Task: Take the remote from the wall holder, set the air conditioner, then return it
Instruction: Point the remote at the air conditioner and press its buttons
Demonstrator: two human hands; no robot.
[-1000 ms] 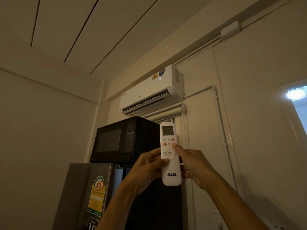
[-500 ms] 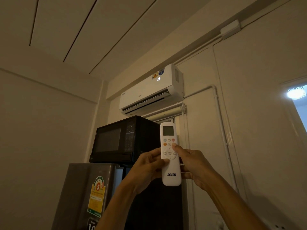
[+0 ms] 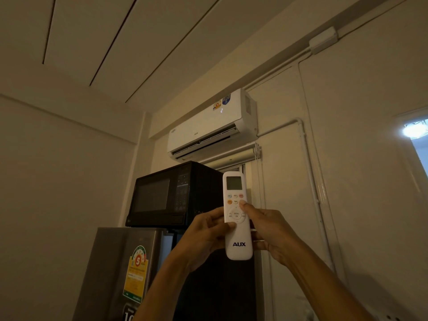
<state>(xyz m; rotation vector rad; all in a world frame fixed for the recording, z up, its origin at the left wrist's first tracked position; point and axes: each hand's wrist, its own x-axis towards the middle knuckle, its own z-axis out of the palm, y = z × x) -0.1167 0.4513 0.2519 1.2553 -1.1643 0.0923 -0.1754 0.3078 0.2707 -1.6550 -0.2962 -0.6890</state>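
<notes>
A white AUX remote [image 3: 238, 242] stands upright in front of me, its screen end pointing up toward the white air conditioner [image 3: 208, 126] mounted high on the wall. My left hand [image 3: 206, 235] grips the remote's left side, thumb resting below the round menu pad. My right hand [image 3: 271, 230] holds its right side, thumb tip on a button at the right of the second button row. The air conditioner's flap is open and a lit digit shows on its front. The wall holder is not in view.
A black microwave [image 3: 166, 195] sits on a grey fridge [image 3: 122, 269] left of my hands. A rolled blind [image 3: 234, 158] hangs under the air conditioner. White pipes [image 3: 308, 172] run down the wall, and a bright window [image 3: 416, 135] is at the right edge.
The lit digits on the air conditioner's front have changed. My hands and the remote stay in nearly the same place.
</notes>
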